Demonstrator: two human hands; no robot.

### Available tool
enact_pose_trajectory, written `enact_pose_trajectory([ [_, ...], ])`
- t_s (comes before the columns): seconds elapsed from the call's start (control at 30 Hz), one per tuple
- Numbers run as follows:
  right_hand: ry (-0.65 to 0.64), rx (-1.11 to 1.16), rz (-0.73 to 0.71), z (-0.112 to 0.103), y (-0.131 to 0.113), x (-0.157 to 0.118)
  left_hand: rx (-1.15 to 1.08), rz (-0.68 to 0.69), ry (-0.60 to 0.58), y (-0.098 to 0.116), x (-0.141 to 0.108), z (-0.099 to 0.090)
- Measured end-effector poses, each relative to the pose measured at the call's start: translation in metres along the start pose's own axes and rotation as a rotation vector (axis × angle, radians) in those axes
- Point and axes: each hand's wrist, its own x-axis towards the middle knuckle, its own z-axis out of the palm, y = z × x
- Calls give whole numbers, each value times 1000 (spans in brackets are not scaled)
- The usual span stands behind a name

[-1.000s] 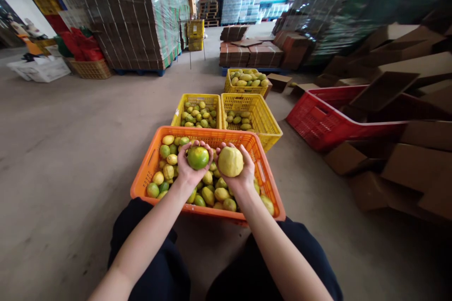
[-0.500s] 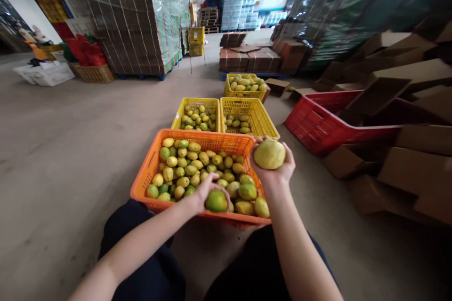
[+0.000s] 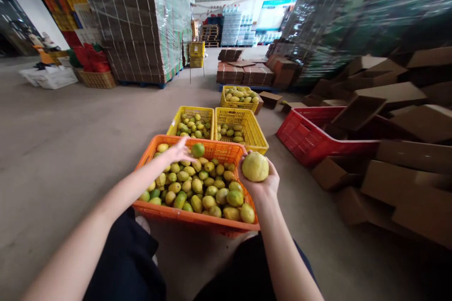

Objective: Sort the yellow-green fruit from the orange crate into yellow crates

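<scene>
An orange crate [image 3: 197, 218] full of yellow and green fruits [image 3: 197, 186] stands in front of my knees. Over its far left part is my left hand [image 3: 180, 151], fingers spread, with a green fruit [image 3: 197, 150] just off its fingertips and apparently not gripped. My right hand [image 3: 264, 187], palm up beside the crate's right edge, has its fingers curled round a large pale yellow fruit [image 3: 255, 167].
Behind the orange crate are a left yellow crate [image 3: 170, 127], a right yellow crate [image 3: 252, 127] and a farther one [image 3: 238, 105], all with fruit. Right of them lie a red crate [image 3: 300, 138] and cardboard boxes [image 3: 406, 183]. Wrapped stacks [image 3: 123, 23] rise behind.
My left hand has moved from the near side to the far left part of the orange crate, and its fingers have opened away from the green fruit. My right hand still holds the pale fruit.
</scene>
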Motion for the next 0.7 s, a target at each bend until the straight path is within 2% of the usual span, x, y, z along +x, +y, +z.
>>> enact_pose_trajectory([
  [0.07, 18, -9, 25, 2, 2, -2, -8, 64, 160, 34, 10, -15],
  [0.13, 39, -20, 33, 2, 4, -1, 15, 105, 267, 34, 8, -25],
  [0.2, 55, -30, 24, -2, 5, 4, 149, 94, 209, 7, -1, -31],
  [0.3, 36, -29, -9, -10, 10, 10, 549, 78, 29, -50, -17, -35],
  [0.4, -23, -33, 5, -18, 20, 12, 765, 89, 27, -91, -24, -44],
  [0.47, -24, -59, 50, -22, 31, 11, 869, 85, 54, -102, -24, -52],
  [0.57, 55, -165, 151, -32, 54, 9, 983, 92, 81, -101, -22, -66],
  [0.7, 181, -400, 299, -67, 94, -3, 1052, 149, 59, -93, -23, -77],
])
